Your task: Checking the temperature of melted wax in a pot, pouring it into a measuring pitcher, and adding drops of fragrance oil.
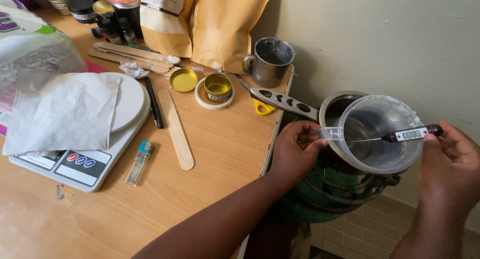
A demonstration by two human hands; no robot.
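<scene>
My left hand (295, 151) grips the handle of a clear plastic jug (380, 161), holding it over a metal saucepan (336, 103) that sits on a green stove (325, 199) beside the table. My right hand (450, 164) holds a digital probe thermometer (412, 134) by its black end. The thin metal probe reaches left into the jug. The jug's inside looks cloudy and I cannot tell what it contains.
On the wooden table (215, 154) lie a white kitchen scale (85, 159) with a paper towel on it, a lighter (138, 161), a wooden stick (176, 129), a black pen (153, 103), small gold tins (218, 86), a steel mug (270, 61) and brown paper bags (225, 24). Tiled floor lies below.
</scene>
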